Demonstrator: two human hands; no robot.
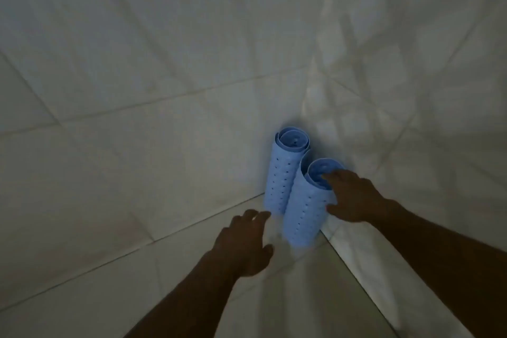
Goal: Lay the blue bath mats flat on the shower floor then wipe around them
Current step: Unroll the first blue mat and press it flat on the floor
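Observation:
Two blue perforated bath mats stand upright, each rolled into a tube, in the tiled corner. The far roll [282, 173] leans against the wall; the near roll [306, 206] stands just in front of it. My right hand [354, 197] grips the near roll at its top, fingers over the rim and thumb on its side. My left hand [244, 244] hovers with fingers spread, just left of the rolls' lower ends and apart from them. The scene is dim and slightly blurred.
Pale tiled walls [164, 63] meet in a corner behind the rolls. The tiled shower floor [274, 296] spreads below my arms, with a wall base running along the right [370, 269].

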